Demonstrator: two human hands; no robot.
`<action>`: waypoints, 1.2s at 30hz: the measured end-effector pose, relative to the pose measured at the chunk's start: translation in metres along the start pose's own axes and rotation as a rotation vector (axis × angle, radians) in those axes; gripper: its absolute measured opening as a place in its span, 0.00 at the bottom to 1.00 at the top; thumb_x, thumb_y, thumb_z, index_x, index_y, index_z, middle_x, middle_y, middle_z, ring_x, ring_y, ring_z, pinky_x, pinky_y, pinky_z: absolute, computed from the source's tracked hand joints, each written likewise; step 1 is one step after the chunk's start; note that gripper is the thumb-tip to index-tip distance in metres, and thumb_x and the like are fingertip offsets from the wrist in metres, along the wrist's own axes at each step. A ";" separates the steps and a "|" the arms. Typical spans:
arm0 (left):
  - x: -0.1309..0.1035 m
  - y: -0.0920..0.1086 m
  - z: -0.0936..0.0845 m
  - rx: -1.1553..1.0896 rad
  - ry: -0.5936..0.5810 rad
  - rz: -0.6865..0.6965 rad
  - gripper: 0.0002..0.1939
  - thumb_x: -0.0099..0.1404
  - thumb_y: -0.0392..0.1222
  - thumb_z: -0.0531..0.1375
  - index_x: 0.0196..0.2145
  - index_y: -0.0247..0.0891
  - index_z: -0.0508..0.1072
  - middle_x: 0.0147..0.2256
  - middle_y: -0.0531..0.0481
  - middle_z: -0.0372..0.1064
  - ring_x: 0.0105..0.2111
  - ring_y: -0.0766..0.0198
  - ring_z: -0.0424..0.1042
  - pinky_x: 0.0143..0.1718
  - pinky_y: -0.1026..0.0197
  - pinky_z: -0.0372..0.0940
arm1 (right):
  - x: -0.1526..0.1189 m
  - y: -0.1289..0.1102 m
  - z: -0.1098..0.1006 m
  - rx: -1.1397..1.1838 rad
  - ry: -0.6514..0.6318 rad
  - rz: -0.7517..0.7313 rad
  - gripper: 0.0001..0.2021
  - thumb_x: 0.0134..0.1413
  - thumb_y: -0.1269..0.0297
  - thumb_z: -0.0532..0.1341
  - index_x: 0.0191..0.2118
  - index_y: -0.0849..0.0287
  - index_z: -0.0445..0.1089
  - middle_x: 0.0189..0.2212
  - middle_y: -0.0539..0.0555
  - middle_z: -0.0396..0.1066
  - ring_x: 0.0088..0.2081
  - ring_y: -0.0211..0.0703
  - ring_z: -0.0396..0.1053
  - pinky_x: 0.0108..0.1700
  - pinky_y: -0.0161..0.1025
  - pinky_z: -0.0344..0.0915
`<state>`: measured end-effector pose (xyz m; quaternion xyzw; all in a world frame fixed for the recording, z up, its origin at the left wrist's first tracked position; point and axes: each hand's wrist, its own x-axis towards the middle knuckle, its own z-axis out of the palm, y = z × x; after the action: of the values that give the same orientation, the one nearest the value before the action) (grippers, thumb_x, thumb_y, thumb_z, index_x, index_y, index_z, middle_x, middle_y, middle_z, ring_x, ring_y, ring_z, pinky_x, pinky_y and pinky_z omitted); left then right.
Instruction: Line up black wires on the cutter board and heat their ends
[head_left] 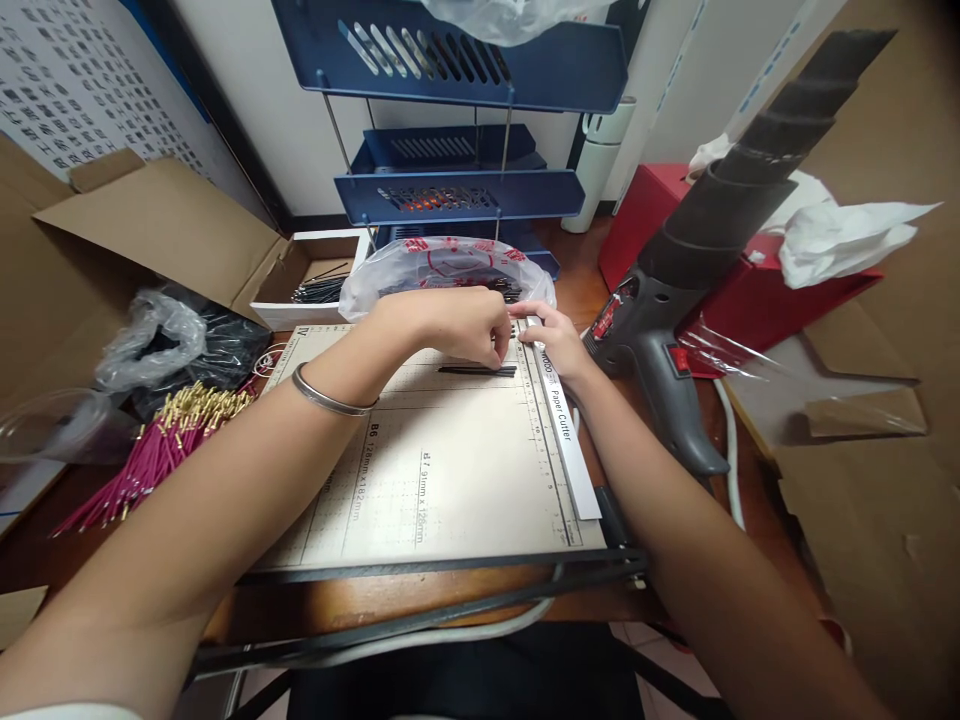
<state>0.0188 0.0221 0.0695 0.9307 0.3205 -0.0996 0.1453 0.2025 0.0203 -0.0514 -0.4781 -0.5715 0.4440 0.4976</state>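
While my right hand (555,345) rests at the far right of the paper cutter (480,450), by its white strip (571,462), my left hand (471,325) curls over its far part; I can't tell whether either grips anything. Thin black pieces (478,371) lie just nearer; I'd keep them square to the ruled lines (418,500), fingertips lightly flat.

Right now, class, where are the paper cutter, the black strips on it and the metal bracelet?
Paper cutter (469,430): head view, bare part of its board.
Black strips (477,371): head view, middle of their length.
Metal bracelet (328,403): head view, outer face of its band.
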 end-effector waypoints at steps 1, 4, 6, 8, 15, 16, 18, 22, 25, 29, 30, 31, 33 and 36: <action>0.000 -0.001 0.000 -0.004 0.001 0.008 0.12 0.62 0.40 0.62 0.38 0.42 0.86 0.35 0.51 0.82 0.30 0.64 0.73 0.32 0.63 0.59 | 0.000 0.000 0.000 0.002 -0.001 0.004 0.21 0.35 0.63 0.62 0.41 0.54 0.76 0.47 0.54 0.77 0.56 0.56 0.70 0.68 0.55 0.61; 0.000 -0.003 0.001 -0.007 0.001 0.006 0.12 0.61 0.40 0.62 0.38 0.42 0.86 0.35 0.51 0.82 0.31 0.64 0.74 0.33 0.63 0.60 | 0.000 0.000 0.000 0.012 0.007 0.013 0.21 0.34 0.63 0.62 0.41 0.55 0.76 0.46 0.54 0.77 0.55 0.56 0.70 0.67 0.55 0.61; 0.001 -0.004 0.001 -0.001 0.001 -0.008 0.13 0.61 0.39 0.62 0.39 0.42 0.87 0.35 0.51 0.82 0.31 0.64 0.74 0.34 0.63 0.60 | 0.000 0.000 0.000 0.011 0.010 0.010 0.21 0.35 0.63 0.62 0.42 0.55 0.76 0.47 0.54 0.77 0.56 0.56 0.70 0.67 0.55 0.61; 0.001 -0.003 0.001 0.005 0.006 -0.010 0.13 0.61 0.39 0.62 0.38 0.41 0.87 0.34 0.50 0.82 0.31 0.63 0.73 0.34 0.62 0.59 | 0.000 0.000 0.000 0.007 0.006 0.005 0.21 0.35 0.63 0.62 0.41 0.54 0.76 0.47 0.54 0.77 0.55 0.56 0.70 0.67 0.55 0.61; 0.000 0.000 0.002 0.031 0.005 -0.009 0.14 0.62 0.40 0.61 0.39 0.40 0.87 0.32 0.49 0.81 0.30 0.63 0.71 0.35 0.61 0.59 | 0.001 -0.003 0.000 0.009 -0.008 -0.003 0.20 0.34 0.64 0.63 0.40 0.54 0.76 0.45 0.53 0.78 0.55 0.55 0.71 0.66 0.53 0.63; 0.000 0.001 0.002 0.033 0.008 -0.012 0.14 0.62 0.41 0.61 0.39 0.40 0.87 0.32 0.49 0.81 0.30 0.62 0.71 0.34 0.60 0.59 | 0.001 -0.003 0.000 0.012 -0.009 -0.004 0.20 0.34 0.64 0.63 0.40 0.54 0.76 0.45 0.53 0.78 0.55 0.55 0.71 0.66 0.53 0.63; -0.001 0.002 0.001 0.039 0.014 -0.014 0.14 0.63 0.41 0.60 0.39 0.41 0.87 0.32 0.49 0.81 0.29 0.62 0.71 0.33 0.60 0.58 | 0.001 -0.002 0.000 0.018 -0.010 -0.004 0.19 0.34 0.64 0.63 0.40 0.54 0.76 0.45 0.53 0.78 0.55 0.55 0.71 0.66 0.53 0.62; -0.001 0.007 -0.001 0.073 0.013 -0.009 0.14 0.63 0.39 0.60 0.39 0.40 0.86 0.32 0.48 0.81 0.28 0.63 0.70 0.32 0.60 0.57 | 0.002 0.001 -0.001 0.015 -0.008 -0.003 0.19 0.36 0.63 0.64 0.40 0.54 0.76 0.45 0.53 0.78 0.55 0.55 0.71 0.67 0.54 0.62; -0.002 0.010 -0.001 0.088 0.016 -0.003 0.13 0.62 0.36 0.60 0.35 0.40 0.86 0.29 0.49 0.79 0.27 0.64 0.67 0.31 0.60 0.55 | 0.003 0.002 0.000 0.017 -0.002 -0.011 0.18 0.36 0.63 0.64 0.40 0.54 0.76 0.44 0.53 0.78 0.54 0.55 0.71 0.66 0.54 0.63; -0.003 0.011 -0.001 0.094 0.031 -0.018 0.12 0.62 0.35 0.60 0.34 0.40 0.86 0.28 0.48 0.77 0.26 0.64 0.66 0.32 0.59 0.54 | 0.002 0.001 0.001 0.021 0.007 -0.003 0.18 0.35 0.63 0.63 0.39 0.53 0.75 0.44 0.53 0.79 0.54 0.55 0.71 0.66 0.54 0.63; -0.003 0.011 0.000 0.096 0.036 -0.025 0.12 0.62 0.36 0.60 0.35 0.40 0.86 0.29 0.48 0.78 0.27 0.63 0.67 0.33 0.59 0.55 | 0.002 0.000 0.001 0.020 0.010 -0.003 0.18 0.35 0.63 0.63 0.38 0.54 0.75 0.44 0.53 0.79 0.55 0.55 0.71 0.66 0.54 0.63; -0.002 0.010 0.000 0.101 0.041 -0.035 0.12 0.63 0.36 0.60 0.35 0.40 0.86 0.30 0.48 0.78 0.27 0.62 0.68 0.33 0.59 0.55 | 0.001 -0.001 0.001 0.018 0.013 -0.005 0.18 0.34 0.63 0.63 0.38 0.54 0.75 0.45 0.53 0.79 0.55 0.55 0.71 0.67 0.53 0.62; -0.001 0.009 0.001 0.123 0.058 -0.057 0.13 0.63 0.37 0.60 0.37 0.41 0.86 0.31 0.47 0.79 0.29 0.61 0.70 0.34 0.59 0.56 | 0.001 -0.003 0.001 0.010 0.017 -0.013 0.18 0.34 0.64 0.63 0.38 0.54 0.76 0.45 0.53 0.79 0.55 0.55 0.70 0.67 0.53 0.62; 0.000 0.007 0.001 0.153 0.099 -0.091 0.15 0.63 0.37 0.59 0.40 0.42 0.86 0.31 0.47 0.78 0.32 0.59 0.72 0.35 0.59 0.58 | 0.000 -0.003 0.000 -0.008 0.009 -0.015 0.19 0.34 0.63 0.62 0.39 0.54 0.76 0.45 0.53 0.78 0.55 0.55 0.70 0.66 0.54 0.62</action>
<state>0.0235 0.0164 0.0698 0.9273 0.3607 -0.0843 0.0532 0.2019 0.0197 -0.0483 -0.4777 -0.5745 0.4358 0.5019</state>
